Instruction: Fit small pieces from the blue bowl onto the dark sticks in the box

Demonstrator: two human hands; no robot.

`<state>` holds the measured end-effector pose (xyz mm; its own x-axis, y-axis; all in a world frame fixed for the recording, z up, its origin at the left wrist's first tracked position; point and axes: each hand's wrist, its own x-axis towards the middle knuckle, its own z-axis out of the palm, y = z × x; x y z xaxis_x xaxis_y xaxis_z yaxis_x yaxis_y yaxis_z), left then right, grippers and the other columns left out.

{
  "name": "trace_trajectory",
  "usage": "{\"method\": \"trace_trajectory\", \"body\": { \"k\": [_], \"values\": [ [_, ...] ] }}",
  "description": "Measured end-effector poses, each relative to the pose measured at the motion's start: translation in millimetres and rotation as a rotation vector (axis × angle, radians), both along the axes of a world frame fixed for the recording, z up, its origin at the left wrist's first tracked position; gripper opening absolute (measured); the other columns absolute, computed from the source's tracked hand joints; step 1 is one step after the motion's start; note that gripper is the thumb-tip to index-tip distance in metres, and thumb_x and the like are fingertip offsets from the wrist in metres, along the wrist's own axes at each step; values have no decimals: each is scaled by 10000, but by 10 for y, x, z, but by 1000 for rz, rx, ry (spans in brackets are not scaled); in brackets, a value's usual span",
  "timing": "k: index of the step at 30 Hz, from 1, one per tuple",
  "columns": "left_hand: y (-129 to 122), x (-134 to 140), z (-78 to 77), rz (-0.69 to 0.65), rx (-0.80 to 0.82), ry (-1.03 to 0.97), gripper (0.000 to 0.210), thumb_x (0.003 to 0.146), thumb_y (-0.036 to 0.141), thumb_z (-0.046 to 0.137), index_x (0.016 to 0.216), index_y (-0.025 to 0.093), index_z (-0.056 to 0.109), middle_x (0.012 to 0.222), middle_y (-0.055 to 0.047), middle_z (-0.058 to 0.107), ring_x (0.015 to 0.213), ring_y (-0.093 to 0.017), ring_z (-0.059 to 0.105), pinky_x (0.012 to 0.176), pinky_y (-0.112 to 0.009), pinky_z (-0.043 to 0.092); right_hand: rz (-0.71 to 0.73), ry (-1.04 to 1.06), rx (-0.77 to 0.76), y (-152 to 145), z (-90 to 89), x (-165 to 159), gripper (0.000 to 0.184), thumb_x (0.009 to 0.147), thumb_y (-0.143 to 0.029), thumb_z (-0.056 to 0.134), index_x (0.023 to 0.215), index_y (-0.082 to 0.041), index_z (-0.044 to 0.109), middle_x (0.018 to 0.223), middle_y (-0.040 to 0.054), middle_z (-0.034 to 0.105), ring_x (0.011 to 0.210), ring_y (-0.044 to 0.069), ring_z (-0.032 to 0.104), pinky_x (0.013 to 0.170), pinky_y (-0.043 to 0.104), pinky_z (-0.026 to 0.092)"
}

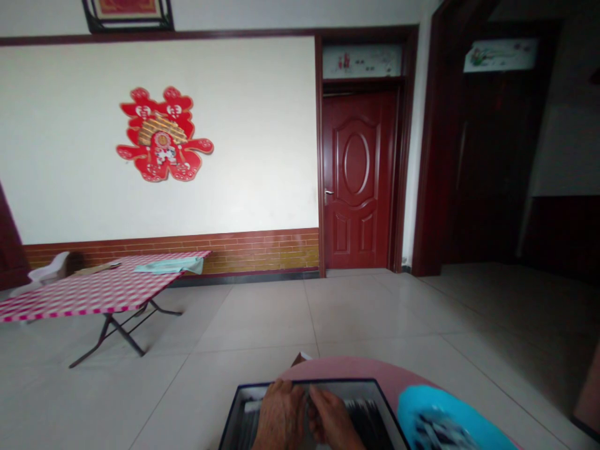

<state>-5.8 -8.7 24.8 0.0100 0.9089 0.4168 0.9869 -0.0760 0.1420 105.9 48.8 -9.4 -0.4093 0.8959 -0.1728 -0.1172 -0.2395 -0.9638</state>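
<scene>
At the bottom of the view, an open white box (383, 400) with a dark blue rim stands on a pink round table (347, 369). Rows of dark, thin pieces with pale ends (368, 412) fill both sides of it, too blurred to name. Over the middle of the box, my left hand (281, 414) has its fingers curled down into it. Close beside it, my right hand (334, 417) is closed in a pinch. What the fingers hold, if anything, is hidden. Right of the box is a blue plastic basin (462, 406) with dark and whitish pieces inside.
A small brown object (300, 358) shows behind the box. Further off at left stands a folding table (94, 294) with a red checked cover and a pale green cloth (171, 265). A white chair (51, 270) is behind it. A red door (359, 181) is across the tiled floor.
</scene>
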Motion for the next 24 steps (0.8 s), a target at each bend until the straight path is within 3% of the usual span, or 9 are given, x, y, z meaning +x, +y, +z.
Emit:
{"method": "trace_trajectory", "body": {
  "k": [7, 16, 19, 24],
  "values": [
    [19, -17, -57, -15, 36, 0, 224, 795, 147, 439, 869, 236, 631, 873, -44, 658, 854, -197, 588, 789, -315, 424, -2, 61, 62, 42, -3, 20, 359, 605, -501, 643, 694, -156, 605, 543, -26, 538, 477, 97, 475, 432, 204, 309],
    [-24, 20, 25, 27, -59, 14, 254, 847, 161, 389, 830, 213, 638, 810, -64, 667, 809, -206, 608, 746, -313, 422, -21, -28, 219, 46, 74, 38, 260, 606, -425, 623, 601, -168, 584, 491, -37, 502, 462, 99, 444, 439, 220, 309],
    [-24, 41, 57, 50, -85, 33, 259, 847, 153, 390, 792, 210, 637, 787, -65, 668, 791, -209, 612, 736, -317, 424, -9, -20, 175, 53, 63, 41, 288, 596, -449, 637, 651, -169, 596, 525, -28, 531, 476, 105, 469, 440, 217, 320],
    [-10, 44, 98, 79, -110, 16, 238, 829, 147, 414, 781, 213, 637, 808, -55, 672, 801, -210, 610, 725, -309, 427, 37, -22, -14, 52, 1, 42, 475, 639, -649, 528, 641, -176, 565, 534, -7, 542, 463, 117, 503, 422, 221, 346]
  ]
}}
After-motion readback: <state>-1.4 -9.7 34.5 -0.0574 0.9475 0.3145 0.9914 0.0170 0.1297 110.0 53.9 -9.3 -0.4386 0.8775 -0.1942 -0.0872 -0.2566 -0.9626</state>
